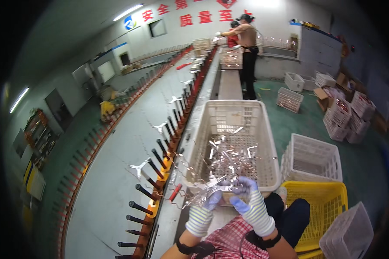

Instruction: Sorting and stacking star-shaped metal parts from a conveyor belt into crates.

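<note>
Both my hands wear striped white gloves with bluish-purple fingers, held over the near end of a white plastic basket [268, 142]. My left hand [202, 216] is closed on a shiny metal piece [222, 188], with a tangle of thin wire parts beside it. My right hand [254, 207] curls its fingers at the other end of that piece, seemingly pinching it; the exact contact is hard to see. Inside the basket lies a loose heap of small shiny metal parts [231, 157]. A red-handled tool [175, 192] rests just left of my left hand.
A conveyor [116, 172] edged with upright black pegs [159, 146] runs along my left; white three-armed holders [139, 167] stand beside it. A yellow crate [343, 192] and an emptied-looking white crate [313, 175] sit at my right. Farther off, two people [247, 36] stand by the line.
</note>
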`<state>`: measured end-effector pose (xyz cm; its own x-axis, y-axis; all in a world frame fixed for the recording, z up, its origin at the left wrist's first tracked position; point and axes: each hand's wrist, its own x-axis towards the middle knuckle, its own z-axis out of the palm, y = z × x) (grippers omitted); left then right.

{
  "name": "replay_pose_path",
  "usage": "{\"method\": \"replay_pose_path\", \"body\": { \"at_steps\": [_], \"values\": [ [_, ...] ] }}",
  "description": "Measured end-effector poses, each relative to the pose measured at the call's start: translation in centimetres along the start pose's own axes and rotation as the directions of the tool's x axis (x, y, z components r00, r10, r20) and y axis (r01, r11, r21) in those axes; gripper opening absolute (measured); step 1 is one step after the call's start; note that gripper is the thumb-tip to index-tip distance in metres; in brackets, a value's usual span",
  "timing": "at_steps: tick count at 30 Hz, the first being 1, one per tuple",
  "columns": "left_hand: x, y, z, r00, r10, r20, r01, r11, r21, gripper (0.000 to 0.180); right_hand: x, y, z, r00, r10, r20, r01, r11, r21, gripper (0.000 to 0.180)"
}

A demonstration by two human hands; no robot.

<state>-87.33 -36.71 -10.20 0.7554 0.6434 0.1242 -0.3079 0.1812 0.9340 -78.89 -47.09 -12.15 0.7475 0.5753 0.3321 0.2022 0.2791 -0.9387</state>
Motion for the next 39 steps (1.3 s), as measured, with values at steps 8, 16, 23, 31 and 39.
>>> {"method": "replay_pose_path", "body": {
  "at_steps": [8, 16, 23, 31, 39],
  "values": [
    [0.0, -2.2, -1.9, 0.978, -0.129, 0.166, 0.126, 0.992, 0.028, 0.058, -2.3, 0.6, 3.1, 0.951, 0.246, 0.188, -0.299, 0.886, 0.354, 0.030],
    [-1.5, -2.1, -5.7, 0.952, 0.302, -0.045, -0.268, 0.897, 0.351, 0.046, 2.4, -2.2, 3.0, 0.902, 0.313, 0.297, -0.431, 0.682, 0.591, 0.026],
    [-9.9, -3.3, -14.5, 0.668, 0.665, -0.333, -0.034, 0.474, 0.880, 0.057, 18.2, 0.0, -7.2, 1.000, -0.002, -0.006, -0.002, 0.828, -0.561, 0.047],
    [-15.8, -4.4, -18.8, 0.484, 0.686, -0.544, 0.210, 0.513, 0.832, 0.061, 9.9, 4.6, 6.6, 0.829, -0.004, 0.560, 0.256, 0.892, -0.373, 0.028],
    [-20.2, 1.0, -27.0, 0.201, 0.880, -0.430, -0.053, 0.448, 0.893, 0.037, -3.7, 12.9, 27.7, 0.778, -0.215, 0.590, 0.404, 0.890, -0.208, 0.034]
  ]
}}
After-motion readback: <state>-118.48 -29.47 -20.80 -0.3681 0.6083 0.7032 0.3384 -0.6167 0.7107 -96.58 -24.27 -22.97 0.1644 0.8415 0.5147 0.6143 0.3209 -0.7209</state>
